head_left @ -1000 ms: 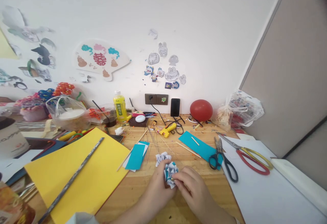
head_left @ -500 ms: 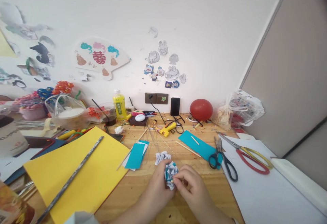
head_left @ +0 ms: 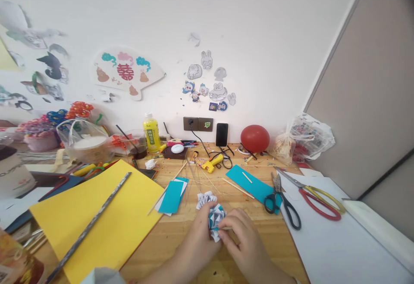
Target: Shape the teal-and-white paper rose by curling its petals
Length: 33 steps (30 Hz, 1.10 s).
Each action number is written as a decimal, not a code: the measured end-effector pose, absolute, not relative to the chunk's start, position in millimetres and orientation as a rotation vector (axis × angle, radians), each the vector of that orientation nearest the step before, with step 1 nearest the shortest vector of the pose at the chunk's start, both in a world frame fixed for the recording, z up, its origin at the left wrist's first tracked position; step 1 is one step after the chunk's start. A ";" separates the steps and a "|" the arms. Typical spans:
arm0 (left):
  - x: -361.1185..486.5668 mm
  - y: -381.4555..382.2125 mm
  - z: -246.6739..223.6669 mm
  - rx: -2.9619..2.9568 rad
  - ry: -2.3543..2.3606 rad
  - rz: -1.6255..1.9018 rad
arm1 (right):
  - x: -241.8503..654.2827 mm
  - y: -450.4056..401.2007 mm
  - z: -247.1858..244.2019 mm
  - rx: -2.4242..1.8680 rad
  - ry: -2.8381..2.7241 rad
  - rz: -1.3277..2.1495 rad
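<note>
A folded paper piece (head_left: 217, 217), blue and white with pleated, pointed facets, is held in my left hand (head_left: 199, 233). My left thumb lies along its near left side, and the other fingers are hidden behind it. At the paper's lower right edge, my right hand (head_left: 245, 237) has thumb and index finger pinched together. What sits between those two fingertips is too small to make out. Just beyond my left thumb lies a second crinkled white paper piece (head_left: 205, 199) on the wooden table (head_left: 168, 241).
Blue paper cards (head_left: 170, 197) and thin sticks lie ahead. Black-handled scissors (head_left: 282, 202) rest on a blue strip (head_left: 250, 184); red-and-yellow scissors (head_left: 315, 195) lie on white paper. At left is yellow card (head_left: 97, 215). A yellow glue gun (head_left: 212, 164) and red balloon (head_left: 255, 138) stand farther back.
The fingers of my right hand have shifted slightly against the paper's lower right edge. A small pale bit seen at the fingertips before is now less visible. My left hand has hardly moved.
</note>
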<state>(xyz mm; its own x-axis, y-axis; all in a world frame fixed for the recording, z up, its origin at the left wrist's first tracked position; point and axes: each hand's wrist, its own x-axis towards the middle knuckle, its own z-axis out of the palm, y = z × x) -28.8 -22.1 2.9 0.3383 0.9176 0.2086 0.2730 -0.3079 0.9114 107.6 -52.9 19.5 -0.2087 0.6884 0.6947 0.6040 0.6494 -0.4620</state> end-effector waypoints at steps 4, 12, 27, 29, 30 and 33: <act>-27.7 -24.4 5.5 1.769 1.032 0.985 | 110.4 -55.3 17.9 -0.921 -2.008 -0.170; -26.8 -24.8 9.3 1.794 0.958 1.021 | 120.6 -56.9 20.3 -0.822 -1.990 -0.210; -29.0 -25.7 10.0 1.919 1.037 0.989 | 118.3 -52.6 23.8 -0.962 -2.034 0.029; -29.3 -25.8 10.2 1.931 1.056 0.969 | 117.9 -52.8 23.7 -1.012 -2.052 0.038; -29.5 -25.8 10.0 1.938 1.066 0.955 | 117.6 -52.8 23.5 -1.040 -2.060 0.057; -30.0 -25.3 8.3 1.962 1.079 0.939 | 116.5 -52.8 23.8 -1.108 -2.041 0.212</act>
